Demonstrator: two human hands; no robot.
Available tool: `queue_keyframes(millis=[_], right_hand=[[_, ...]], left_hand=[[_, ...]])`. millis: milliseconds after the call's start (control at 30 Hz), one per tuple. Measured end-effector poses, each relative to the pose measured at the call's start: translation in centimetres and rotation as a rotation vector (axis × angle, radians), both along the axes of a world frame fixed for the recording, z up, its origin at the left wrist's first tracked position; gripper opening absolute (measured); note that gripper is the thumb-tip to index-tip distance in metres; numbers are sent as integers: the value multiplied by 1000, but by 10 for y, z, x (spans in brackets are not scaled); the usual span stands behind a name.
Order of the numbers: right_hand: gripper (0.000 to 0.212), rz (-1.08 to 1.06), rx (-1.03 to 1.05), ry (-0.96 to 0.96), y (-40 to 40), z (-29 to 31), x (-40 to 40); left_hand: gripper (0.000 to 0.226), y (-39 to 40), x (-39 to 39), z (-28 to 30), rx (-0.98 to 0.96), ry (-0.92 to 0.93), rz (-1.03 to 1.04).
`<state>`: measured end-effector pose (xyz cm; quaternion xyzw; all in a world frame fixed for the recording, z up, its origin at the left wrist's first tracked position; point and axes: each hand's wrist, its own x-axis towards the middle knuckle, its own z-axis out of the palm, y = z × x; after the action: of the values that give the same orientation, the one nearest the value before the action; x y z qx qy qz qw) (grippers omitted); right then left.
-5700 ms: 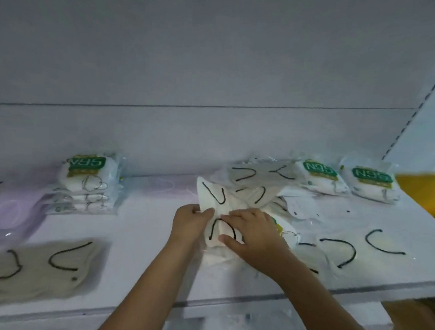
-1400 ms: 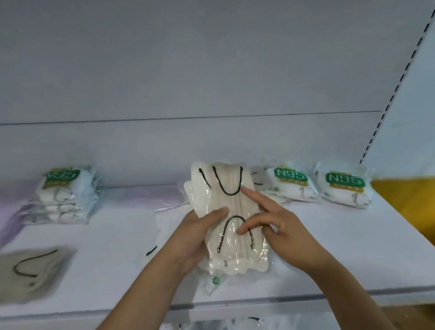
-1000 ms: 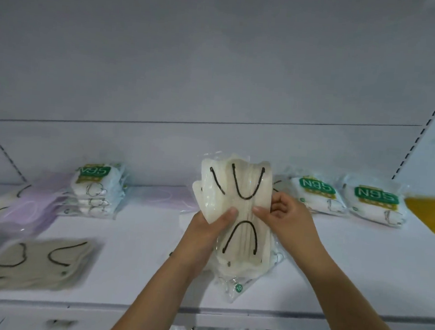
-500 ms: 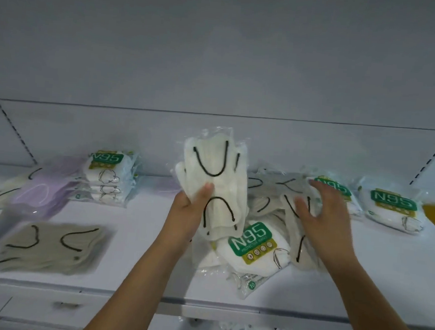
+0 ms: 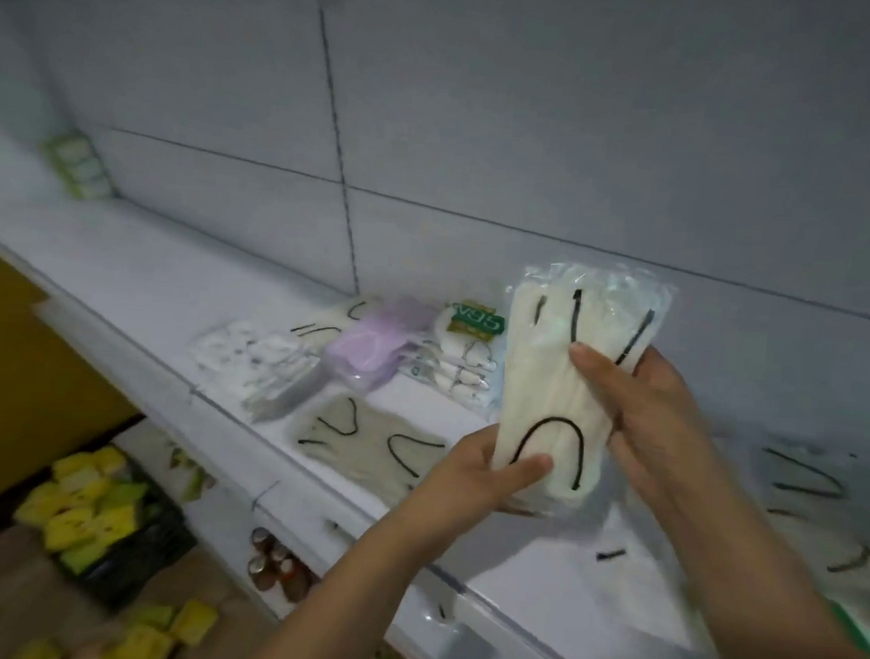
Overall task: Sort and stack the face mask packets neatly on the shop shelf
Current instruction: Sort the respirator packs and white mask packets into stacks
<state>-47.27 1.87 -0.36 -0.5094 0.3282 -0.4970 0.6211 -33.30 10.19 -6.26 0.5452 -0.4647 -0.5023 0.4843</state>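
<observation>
Your left hand (image 5: pixel 484 474) and right hand (image 5: pixel 656 411) both curled round cream mask packets (image 5: pixel 560 389), held above shelf (image 5: pixel 167 300) front edge, grey packet (image 5: pixel 368 440) lying below

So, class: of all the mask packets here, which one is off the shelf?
The cream packet with black loops, gripped upright by the left hand and right hand; the others lie on the shelf.

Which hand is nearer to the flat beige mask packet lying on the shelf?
Left. The left hand hovers just right of the flat beige mask packet; the right hand is farther right, beyond the cream packets both hands hold.
</observation>
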Motion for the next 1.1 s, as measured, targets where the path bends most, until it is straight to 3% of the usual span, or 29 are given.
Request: queue_keyframes(millis=[200, 400, 467, 567, 667, 800, 867, 967, 1033, 1100], right_hand=[[24, 151, 66, 21, -15, 0, 137], [12, 24, 210, 3, -51, 3, 278], [16, -5, 226, 27, -69, 5, 317], [38, -4, 228, 116, -97, 1, 355], [24, -33, 254, 223, -116, -7, 368], [39, -191, 199, 420, -133, -21, 364], [39, -231, 139, 527, -137, -26, 357], [36, -279, 27, 665, -138, -27, 344], [36, -323, -58, 712, -138, -21, 332], [35, -369, -129, 758, -133, -11, 320]], left_hand=[[26, 16, 136, 15, 6, -71, 197], [13, -14, 267, 29, -57, -47, 337], [11, -35, 309, 37, -73, -99, 328], [8, -75, 367, 41, -46, -142, 311], [17, -117, 409, 31, 25, -208, 267], [21, -165, 430, -5, 200, -300, 189], [30, -182, 431, -18, 318, -435, 104], [43, -189, 422, -14, 444, -912, -88], [59, -187, 407, -3, 398, -1177, -48], [63, -182, 380, 13, 199, -1174, 11]])
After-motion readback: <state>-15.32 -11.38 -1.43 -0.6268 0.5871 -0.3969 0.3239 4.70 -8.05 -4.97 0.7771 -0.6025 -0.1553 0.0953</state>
